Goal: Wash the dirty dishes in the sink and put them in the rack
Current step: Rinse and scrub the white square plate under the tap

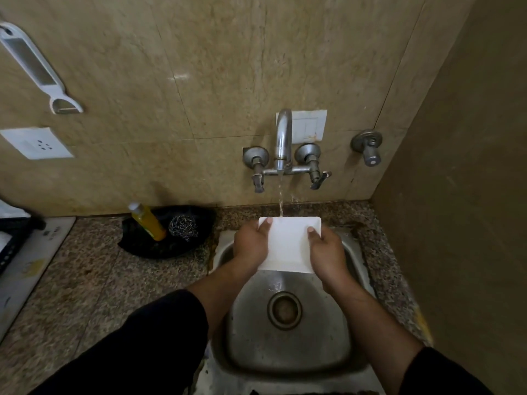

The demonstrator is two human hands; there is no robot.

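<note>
A white rectangular plate (288,242) is held over the steel sink (322,349), its far edge under the running stream from the tap (283,138). My left hand (252,240) grips the plate's left side, thumb on top. Gripping the right side the same way is my right hand (325,248). Water runs off the plate toward the drain (284,310). The sink basin below holds no other dishes that I can see.
A yellow soap bottle (147,222) and a steel scrubber (183,227) lie in a black dish (142,246) on the granite counter, left of the sink. A dark rack's edge (11,240) shows at far left. A wall stands close on the right.
</note>
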